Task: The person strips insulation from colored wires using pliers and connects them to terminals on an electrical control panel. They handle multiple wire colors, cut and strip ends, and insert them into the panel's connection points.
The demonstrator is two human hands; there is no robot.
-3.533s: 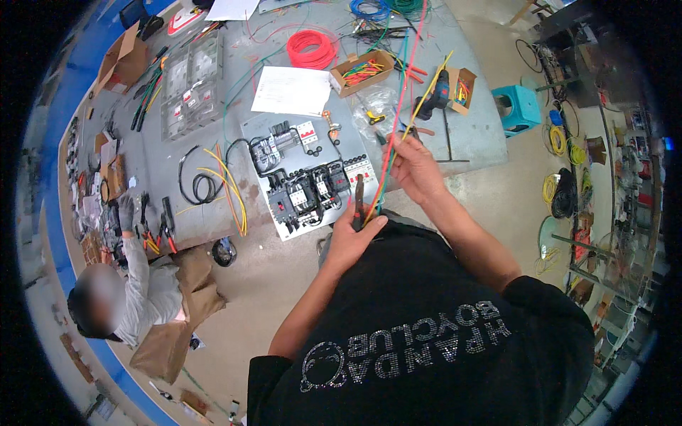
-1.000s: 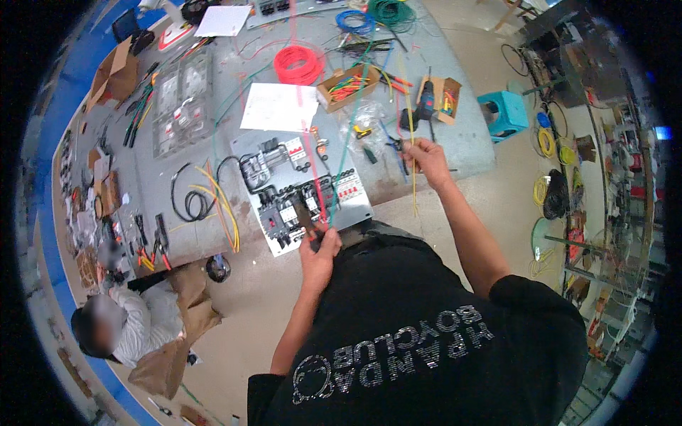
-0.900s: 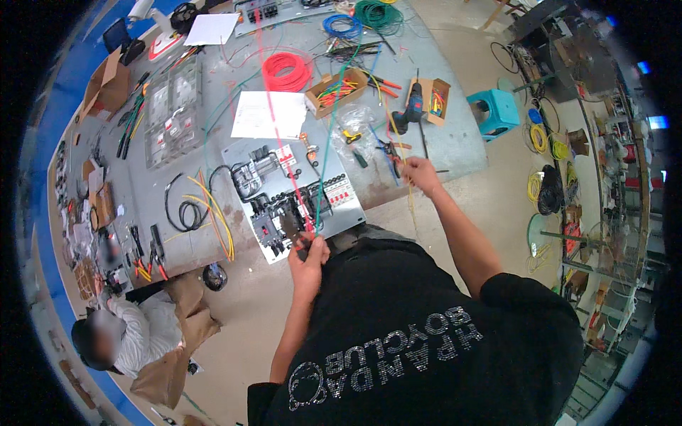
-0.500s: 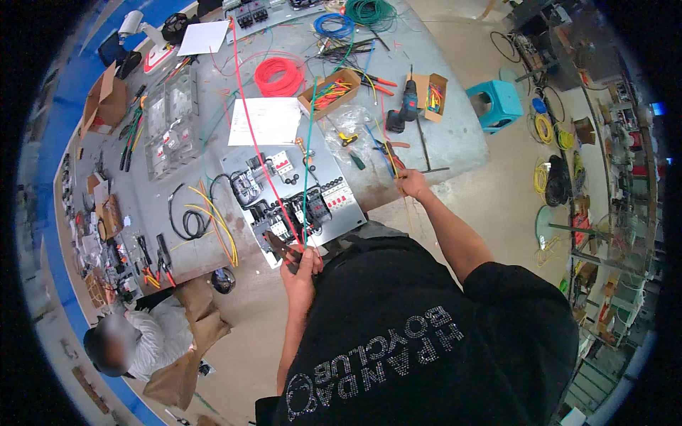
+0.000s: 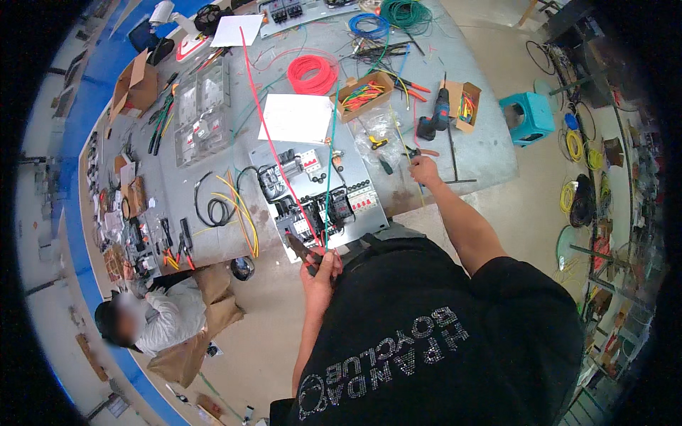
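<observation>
My left hand (image 5: 321, 273) is closed at the near edge of a metal panel. A pair of pliers (image 5: 300, 248) sticks out of it, and a long red wire (image 5: 273, 153) and a green wire (image 5: 332, 149) rise from the fingers. The panel (image 5: 364, 170) carries black contactors (image 5: 342, 207) and white breakers with red switches (image 5: 363, 203). My right hand (image 5: 424, 170) is at the table's near right edge, its fingers closed on thin wires, among them a yellow wire (image 5: 401, 131). Just beyond it lies another pair of pliers (image 5: 427, 152).
A cordless drill (image 5: 435, 119) and cardboard boxes of coloured wire pieces (image 5: 364, 98) lie farther back. Papers (image 5: 297, 118), a red wire coil (image 5: 312, 74) and a clear organizer (image 5: 202, 110) share the table (image 5: 490, 160). A seated person (image 5: 170, 316) is at left, a teal stool (image 5: 529, 118) right.
The whole scene has shifted right in the picture. My right hand has moved slightly farther over the table, closer to the pliers. My left hand still grips the pliers and wires.
</observation>
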